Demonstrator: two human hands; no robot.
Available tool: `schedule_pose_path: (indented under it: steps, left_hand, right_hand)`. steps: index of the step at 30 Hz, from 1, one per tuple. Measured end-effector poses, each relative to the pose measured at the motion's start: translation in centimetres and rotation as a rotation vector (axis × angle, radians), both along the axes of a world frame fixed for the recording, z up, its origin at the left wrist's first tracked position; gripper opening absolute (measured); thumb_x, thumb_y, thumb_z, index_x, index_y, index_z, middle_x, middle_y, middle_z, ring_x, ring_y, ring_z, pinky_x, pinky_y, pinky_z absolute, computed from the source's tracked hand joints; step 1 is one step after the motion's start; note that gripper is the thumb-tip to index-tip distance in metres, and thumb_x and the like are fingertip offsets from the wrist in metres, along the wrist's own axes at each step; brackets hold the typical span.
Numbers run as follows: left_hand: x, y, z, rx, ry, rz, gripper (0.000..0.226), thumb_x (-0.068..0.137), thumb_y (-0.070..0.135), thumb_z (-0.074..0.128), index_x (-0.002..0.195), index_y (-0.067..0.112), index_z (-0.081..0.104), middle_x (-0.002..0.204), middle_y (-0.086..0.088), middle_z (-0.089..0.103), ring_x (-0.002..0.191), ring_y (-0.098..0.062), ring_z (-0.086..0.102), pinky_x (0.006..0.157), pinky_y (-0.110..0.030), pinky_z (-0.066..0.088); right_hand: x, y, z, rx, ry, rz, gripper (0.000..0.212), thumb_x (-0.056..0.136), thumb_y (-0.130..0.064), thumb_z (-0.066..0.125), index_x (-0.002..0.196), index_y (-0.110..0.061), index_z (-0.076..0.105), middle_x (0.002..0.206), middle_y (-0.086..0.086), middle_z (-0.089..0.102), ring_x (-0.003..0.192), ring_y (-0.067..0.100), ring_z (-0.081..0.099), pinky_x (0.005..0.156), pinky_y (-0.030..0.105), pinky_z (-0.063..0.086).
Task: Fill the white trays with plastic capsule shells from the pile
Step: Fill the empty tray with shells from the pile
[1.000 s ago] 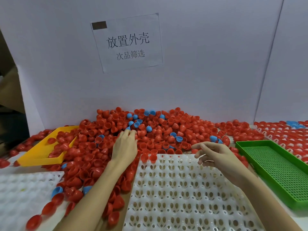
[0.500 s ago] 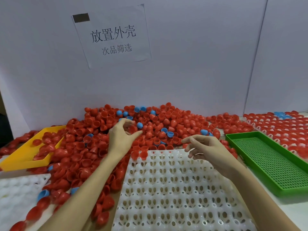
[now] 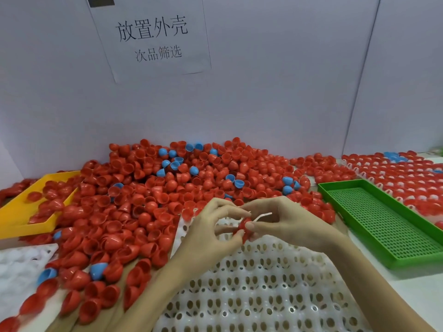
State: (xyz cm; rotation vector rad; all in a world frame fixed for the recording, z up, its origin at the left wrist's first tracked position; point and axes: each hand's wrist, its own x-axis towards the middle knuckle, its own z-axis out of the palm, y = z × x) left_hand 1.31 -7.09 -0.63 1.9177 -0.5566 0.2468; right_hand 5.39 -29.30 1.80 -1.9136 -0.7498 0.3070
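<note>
A big pile of red capsule shells (image 3: 182,188), with a few blue ones mixed in, covers the table against the back wall. A white tray (image 3: 259,291) with rows of empty holes lies in front of me. Above its far edge both hands meet on one red shell (image 3: 242,226). My left hand (image 3: 213,231) pinches it from the left between thumb and fingers. My right hand (image 3: 285,224) pinches it from the right. A thin white strip sticks out near my right fingertips.
A yellow tray (image 3: 21,219) at the left holds some red shells. An empty green perforated tray (image 3: 383,219) lies at the right. Behind it stands a white tray filled with red shells (image 3: 407,173). Another white tray (image 3: 19,267) sits at the lower left. A paper sign hangs on the wall.
My left hand has come back from the pile with a red shell and moved right. My right hand has closed in on it, so both hands now hold the shell.
</note>
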Motion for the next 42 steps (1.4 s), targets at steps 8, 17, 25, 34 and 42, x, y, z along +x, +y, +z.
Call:
schedule_pose_path:
  steps: [8, 17, 25, 34, 42]
  left_hand:
    - [-0.1, 0.7, 0.7, -0.047, 0.015, 0.157, 0.012, 0.091, 0.028, 0.08, 0.1, 0.027, 0.072, 0.097, 0.01, 0.076, 0.092, -0.009, 0.075, 0.085, -0.026, 0.06]
    - [0.1, 1.3, 0.9, -0.115, 0.102, 0.154, 0.01, 0.101, 0.018, 0.068, 0.108, 0.022, 0.073, 0.109, 0.008, 0.077, 0.098, -0.013, 0.076, 0.088, -0.031, 0.062]
    - [-0.6, 0.3, 1.2, -0.215, 0.255, 0.073, 0.016, 0.094, 0.03, 0.075, 0.108, 0.026, 0.081, 0.105, 0.012, 0.08, 0.097, -0.007, 0.076, 0.084, -0.016, 0.056]
    - [2.0, 4.4, 0.5, 0.344, -0.408, 0.655, 0.018, 0.092, 0.004, 0.075, 0.109, 0.011, 0.075, 0.138, 0.001, 0.056, 0.116, -0.004, 0.055, 0.097, -0.016, 0.047]
    - [4.5, 4.2, -1.2, 0.579, -0.373, 0.533, 0.014, 0.097, 0.014, 0.071, 0.11, 0.016, 0.076, 0.114, 0.008, 0.067, 0.11, -0.01, 0.056, 0.101, -0.025, 0.04]
  right_hand:
    - [0.3, -0.2, 0.0, 0.174, 0.087, -0.058, 0.024, 0.107, -0.026, 0.064, 0.128, -0.019, 0.075, 0.117, 0.005, 0.079, 0.109, 0.024, 0.077, 0.101, 0.034, 0.059]
    - [0.3, -0.2, 0.3, 0.212, 0.059, -0.096, 0.031, 0.087, -0.033, 0.088, 0.115, -0.028, 0.075, 0.122, -0.004, 0.074, 0.103, 0.021, 0.077, 0.091, 0.027, 0.059]
    - [-0.3, 0.2, 0.4, 0.159, 0.006, 0.032, 0.033, 0.089, -0.013, 0.086, 0.118, -0.023, 0.073, 0.115, 0.002, 0.073, 0.101, 0.02, 0.071, 0.092, 0.031, 0.057]
    - [0.7, -0.7, 0.1, 0.208, -0.009, -0.174, 0.031, 0.106, -0.011, 0.062, 0.12, -0.034, 0.078, 0.118, -0.002, 0.078, 0.106, 0.019, 0.075, 0.095, 0.031, 0.061]
    - [1.2, -0.9, -0.4, 0.202, 0.037, -0.235, 0.03, 0.106, -0.011, 0.062, 0.111, -0.033, 0.081, 0.112, 0.002, 0.079, 0.099, 0.022, 0.077, 0.086, 0.029, 0.062]
